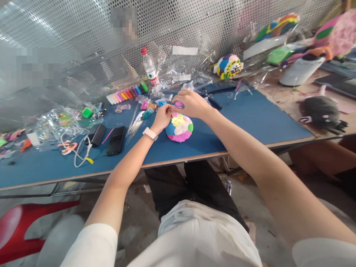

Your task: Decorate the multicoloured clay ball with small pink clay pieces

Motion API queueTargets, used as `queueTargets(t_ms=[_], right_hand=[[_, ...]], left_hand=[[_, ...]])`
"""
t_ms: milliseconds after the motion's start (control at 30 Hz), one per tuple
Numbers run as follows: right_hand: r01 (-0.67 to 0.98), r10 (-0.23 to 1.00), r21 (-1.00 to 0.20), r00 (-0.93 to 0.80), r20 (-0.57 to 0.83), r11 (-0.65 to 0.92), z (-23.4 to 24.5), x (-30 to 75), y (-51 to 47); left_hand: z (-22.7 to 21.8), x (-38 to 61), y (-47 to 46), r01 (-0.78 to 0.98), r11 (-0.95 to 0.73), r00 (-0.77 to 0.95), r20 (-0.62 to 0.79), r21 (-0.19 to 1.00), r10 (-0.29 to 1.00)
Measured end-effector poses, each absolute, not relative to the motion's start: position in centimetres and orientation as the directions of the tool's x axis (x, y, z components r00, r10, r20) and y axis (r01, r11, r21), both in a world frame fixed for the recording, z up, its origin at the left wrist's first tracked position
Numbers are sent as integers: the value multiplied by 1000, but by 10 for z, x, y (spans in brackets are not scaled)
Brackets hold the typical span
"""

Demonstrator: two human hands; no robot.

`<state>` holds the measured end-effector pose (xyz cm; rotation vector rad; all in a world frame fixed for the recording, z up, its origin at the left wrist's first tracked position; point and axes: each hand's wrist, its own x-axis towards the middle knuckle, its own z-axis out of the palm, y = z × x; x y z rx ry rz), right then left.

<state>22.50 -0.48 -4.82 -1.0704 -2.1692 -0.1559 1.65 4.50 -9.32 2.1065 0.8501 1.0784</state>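
A rounded modelling-clay piece (182, 129) with yellow, pale pink, magenta, green and blue patches lies on the blue table in front of me. My left hand (164, 114), with a pale watch band (150, 134) on its wrist, is closed at the piece's upper left edge. My right hand (191, 103) bends over the top edge, thumb and fingers drawn together against the left fingertips. A bit of purple clay (178, 104) shows between the right thumb and fingers; whether it is separate from the piece I cannot tell. What the fingertips pinch is hidden.
Behind the hands stand a water bottle (150, 68) and a row of coloured clay sticks (128, 94). Metal tools (135, 124), a black phone (115, 140) and a white cable (80, 157) lie leftward. Black-handled pliers (214, 101), a clay figure (228, 67) and a dark plush toy (319, 113) are rightward.
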Motion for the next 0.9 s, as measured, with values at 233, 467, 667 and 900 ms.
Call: queueTargets(t_ms=[233, 467, 667, 900], right_hand=[[700, 724, -345, -356, 591, 625, -44, 236, -5], [736, 737, -313, -358, 573, 601, -38, 239, -10], [718, 710, -285, -398, 581, 636, -37, 236, -11], [718, 707, -264, -427, 564, 644, -35, 239, -9]], left_hand=[[-85, 12, 46, 306, -671, 419, 537, 676, 732], [-78, 7, 43, 329, -697, 456, 539, 637, 708], [-71, 6, 36, 423, -822, 505, 654, 382, 564], [-73, 8, 42, 312, -774, 436, 641, 551, 632]])
